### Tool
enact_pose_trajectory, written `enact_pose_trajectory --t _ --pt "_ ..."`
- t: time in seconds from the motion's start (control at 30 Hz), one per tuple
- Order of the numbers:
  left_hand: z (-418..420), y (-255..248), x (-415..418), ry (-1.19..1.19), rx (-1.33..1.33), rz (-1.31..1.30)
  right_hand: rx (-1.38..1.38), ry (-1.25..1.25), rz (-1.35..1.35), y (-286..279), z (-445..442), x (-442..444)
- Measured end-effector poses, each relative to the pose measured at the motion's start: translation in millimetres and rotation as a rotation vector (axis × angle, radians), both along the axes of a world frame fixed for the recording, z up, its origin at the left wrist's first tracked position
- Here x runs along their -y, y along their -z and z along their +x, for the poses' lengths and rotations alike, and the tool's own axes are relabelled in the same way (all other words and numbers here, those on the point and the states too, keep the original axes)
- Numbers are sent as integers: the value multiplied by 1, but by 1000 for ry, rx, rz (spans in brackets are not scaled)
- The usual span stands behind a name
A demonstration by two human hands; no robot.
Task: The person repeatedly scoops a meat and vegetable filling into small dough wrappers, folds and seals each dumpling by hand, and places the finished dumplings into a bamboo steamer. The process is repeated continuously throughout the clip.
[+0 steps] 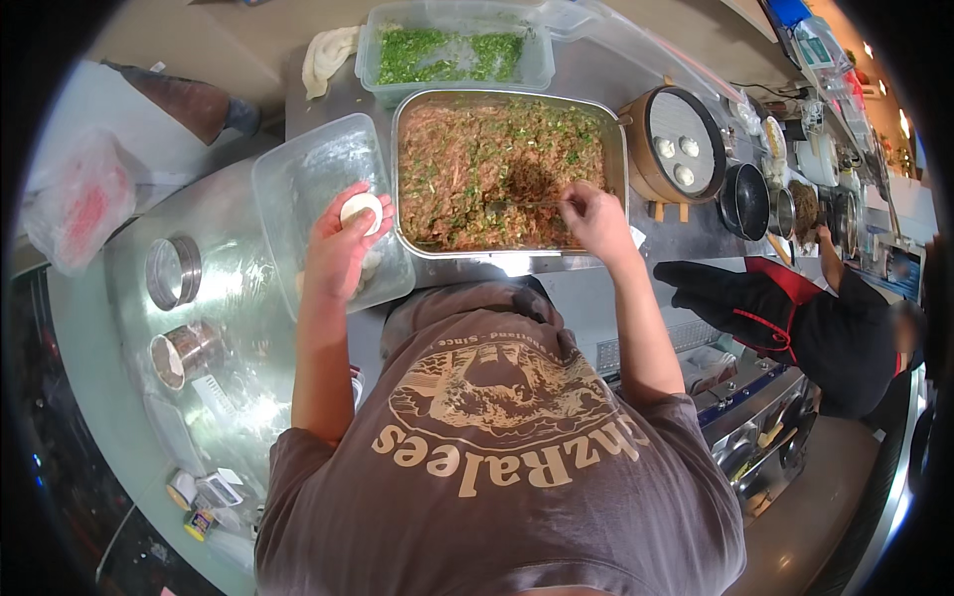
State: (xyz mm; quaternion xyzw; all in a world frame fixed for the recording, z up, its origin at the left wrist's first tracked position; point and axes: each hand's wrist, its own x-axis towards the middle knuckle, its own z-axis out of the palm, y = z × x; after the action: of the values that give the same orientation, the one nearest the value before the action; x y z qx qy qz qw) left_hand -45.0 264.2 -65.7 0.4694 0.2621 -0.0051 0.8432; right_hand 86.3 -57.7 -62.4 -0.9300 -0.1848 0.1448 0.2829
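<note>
My left hand (pixel 339 238) holds a round white dough wrapper (pixel 363 213) in its palm, thumb resting on it, above a clear plastic bin (pixel 320 160) with white dough pieces (pixel 369 267) near its lower edge. My right hand (pixel 594 217) grips the end of a thin utensil (pixel 525 203), whose far part lies in the meat filling (pixel 462 164). That filling, mixed with chopped greens, fills a large rectangular metal tray (pixel 514 255). Right of the tray, a round bamboo steamer (pixel 641 160) bears three white filled buns (pixel 684 175).
A plastic tub (pixel 365 63) of chopped greens (pixel 447 56) and a cloth (pixel 328 56) lie behind the tray. Metal rings (pixel 173 273) and a tin (pixel 182 356) stand at left. A black pan (pixel 744 201) sits right of the steamer; a co-worker (pixel 820 335) in black stands farther right.
</note>
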Motion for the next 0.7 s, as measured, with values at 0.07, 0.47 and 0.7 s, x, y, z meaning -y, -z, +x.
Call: enact_pose_trajectory --t 0.07,0.47,0.7 --pt "-1 1 0 9 -17 5 -4 -16 205 5 -7 -21" --pt "-15 30 -2 2 9 -84 285 -240 101 46 -19 -73" --pt "-21 23 2 -66 10 -104 164 -326 42 32 -54 -81"
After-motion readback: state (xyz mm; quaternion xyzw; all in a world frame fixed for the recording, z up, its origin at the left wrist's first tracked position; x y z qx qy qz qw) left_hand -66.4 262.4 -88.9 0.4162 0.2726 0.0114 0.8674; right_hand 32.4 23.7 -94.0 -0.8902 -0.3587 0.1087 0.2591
